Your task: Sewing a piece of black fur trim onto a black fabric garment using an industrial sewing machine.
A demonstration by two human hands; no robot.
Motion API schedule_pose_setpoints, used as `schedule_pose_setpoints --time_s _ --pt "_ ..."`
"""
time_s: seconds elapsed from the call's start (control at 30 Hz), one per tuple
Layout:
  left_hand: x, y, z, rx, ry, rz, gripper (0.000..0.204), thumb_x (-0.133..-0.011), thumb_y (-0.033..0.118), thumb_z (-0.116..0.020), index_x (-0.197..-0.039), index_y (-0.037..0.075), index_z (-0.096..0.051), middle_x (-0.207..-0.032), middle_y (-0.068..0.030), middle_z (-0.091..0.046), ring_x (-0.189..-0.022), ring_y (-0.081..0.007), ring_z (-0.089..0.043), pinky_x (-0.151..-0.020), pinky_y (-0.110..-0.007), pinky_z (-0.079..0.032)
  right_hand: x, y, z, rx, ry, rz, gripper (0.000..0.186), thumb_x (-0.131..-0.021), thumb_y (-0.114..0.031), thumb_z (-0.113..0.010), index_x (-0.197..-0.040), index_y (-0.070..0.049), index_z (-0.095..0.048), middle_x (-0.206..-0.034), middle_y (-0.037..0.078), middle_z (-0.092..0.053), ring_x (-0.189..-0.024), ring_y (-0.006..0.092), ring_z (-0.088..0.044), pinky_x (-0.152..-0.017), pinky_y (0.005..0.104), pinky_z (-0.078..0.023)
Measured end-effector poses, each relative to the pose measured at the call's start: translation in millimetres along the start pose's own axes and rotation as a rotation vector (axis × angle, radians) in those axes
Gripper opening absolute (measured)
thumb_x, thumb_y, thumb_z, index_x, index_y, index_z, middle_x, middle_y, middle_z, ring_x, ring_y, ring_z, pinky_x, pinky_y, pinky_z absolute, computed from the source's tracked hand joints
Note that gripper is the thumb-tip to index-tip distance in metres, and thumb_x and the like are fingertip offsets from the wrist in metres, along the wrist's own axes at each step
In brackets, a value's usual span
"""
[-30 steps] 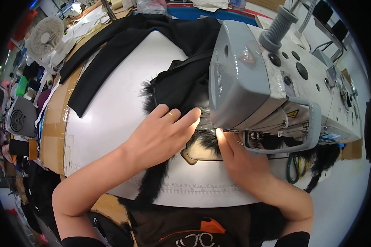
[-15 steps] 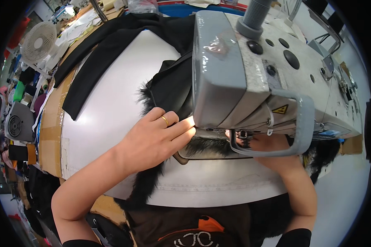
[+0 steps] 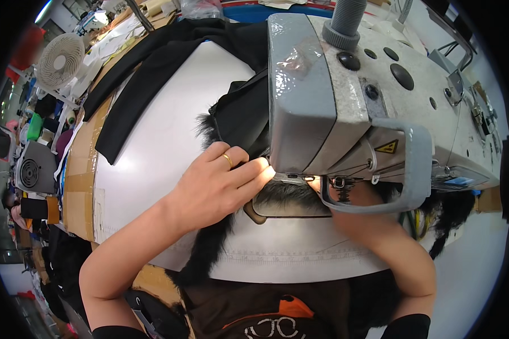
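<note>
A black garment point(image 3: 240, 116) edged with fur lies bunched left of the sewing machine point(image 3: 300, 96). My left hand point(image 3: 218, 183), with a gold ring, is closed on its edge, fingertips close beside the lit needle area. From under that hand a strip of black fur point(image 3: 209, 246) hangs toward the table's front edge. More black fur point(image 3: 291, 194) lies across the machine's plate, between my hands. My right hand point(image 3: 361, 198) reaches in under the machine head, behind the grey guard loop point(image 3: 418, 175). It is smeared by motion, and its fingers are mostly hidden.
The white table point(image 3: 164, 118) has a ruler scale near its front edge. Black trouser-like fabric point(image 3: 136, 104) drapes over its far left. A white fan point(image 3: 61, 61) stands beyond, at the left. Dark fur point(image 3: 449, 212) hangs to the right of the machine.
My right hand has shifted left and toward me beneath the machine head, and the fur on the plate lies flatter. My left hand keeps its hold near the needle area. The whole view has shifted slightly.
</note>
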State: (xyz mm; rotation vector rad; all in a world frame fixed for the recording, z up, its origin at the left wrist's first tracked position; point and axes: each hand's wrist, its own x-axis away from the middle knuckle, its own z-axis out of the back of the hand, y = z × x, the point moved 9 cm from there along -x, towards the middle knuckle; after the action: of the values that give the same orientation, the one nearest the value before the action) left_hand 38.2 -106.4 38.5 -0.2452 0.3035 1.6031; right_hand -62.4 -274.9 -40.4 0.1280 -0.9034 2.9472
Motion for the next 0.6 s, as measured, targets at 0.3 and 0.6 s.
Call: schedule_pose_setpoints --time_s 0.3,0.6 --pt "3 -2 1 -0.022 0.020 -0.066 0.026 -0.083 0.016 -0.067 -0.109 0.011 -0.069 -0.108 0.0020 -0.064 -0.102 -0.0186 -0.059 -0.086 -0.034 -0.046 2 -8 30 -0.092 -0.018 0.202 0.025 -0.103 -0.020 -0.066 -0.124 -0.006 -0.070 -0.119 0.016 -0.073 -0.113 0.0340 -0.070 -0.099 0.0436 -0.055" --pt "14 -8 -15 0.108 -0.088 0.072 0.036 -0.084 0.009 -0.069 -0.120 0.014 -0.067 -0.122 0.0007 -0.063 -0.107 -0.0209 -0.058 -0.091 -0.036 -0.045 1 -21 27 0.185 0.012 0.347 0.035 -0.093 -0.009 -0.068 -0.128 -0.006 -0.069 -0.121 0.018 -0.072 -0.114 0.0371 -0.069 -0.102 0.0480 -0.054"
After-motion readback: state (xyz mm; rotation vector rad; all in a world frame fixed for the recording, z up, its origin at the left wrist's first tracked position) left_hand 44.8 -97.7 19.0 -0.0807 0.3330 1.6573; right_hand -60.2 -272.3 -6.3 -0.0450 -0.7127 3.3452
